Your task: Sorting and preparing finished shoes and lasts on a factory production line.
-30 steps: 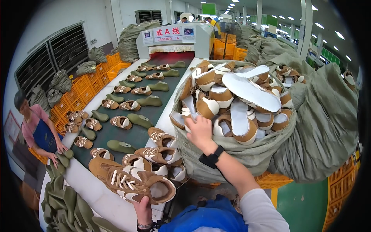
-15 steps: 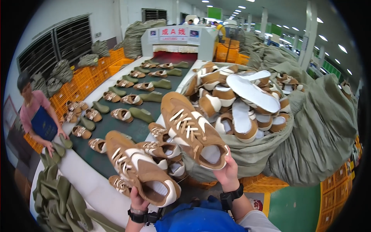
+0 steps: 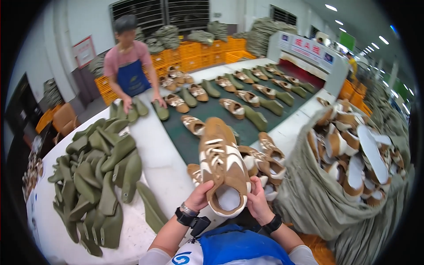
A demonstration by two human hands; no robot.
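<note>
Close in front of me, a brown and white lace-up sneaker [image 3: 221,159] points away, its pale insole showing in the opening. My left hand [image 3: 201,194] is closed on the left side of its heel. At the right side of the heel my right hand [image 3: 258,201] is closed too. Only one shoe shows plainly between them; whether a second is pressed behind it I cannot tell. Just beyond, more brown sneakers [image 3: 271,170] lie heaped at the edge of the green conveyor belt [image 3: 194,145].
Green shoe lasts [image 3: 97,176] are piled on the white tabletop [image 3: 154,165] at left. Across it a co-worker [image 3: 130,66] in a blue apron handles lasts. Sneakers and lasts line the belt toward a machine [image 3: 309,46]. A big grey-green sack [image 3: 304,190] of shoes stands at right.
My view has swung left. The two sneakers, held apart one per hand, have come together, and now only one shows plainly. My hands are closer to each other.
</note>
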